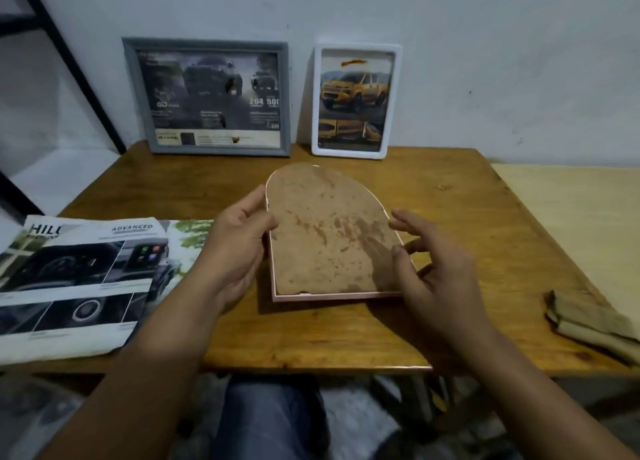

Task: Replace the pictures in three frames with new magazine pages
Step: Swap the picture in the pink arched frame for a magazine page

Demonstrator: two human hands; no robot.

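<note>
An arched pink frame (325, 238) lies face down in the middle of the wooden table (467, 217), its stained brown backing board facing up. My left hand (239, 248) grips the frame's left edge. Just beside the right edge, my right hand (433, 262) hovers with fingers spread and holds nothing. A grey frame (214, 96) with a dark car page and a white frame (355, 101) with a yellow truck page lean upright against the wall at the back. An open car magazine (79, 279) lies at the table's left edge.
A folded tan cloth (592, 321) rests at the table's right front corner. A pale wooden surface (581, 217) adjoins the table on the right. A black metal rack (62, 61) stands at the far left. My knee in jeans (270, 421) is below the front edge.
</note>
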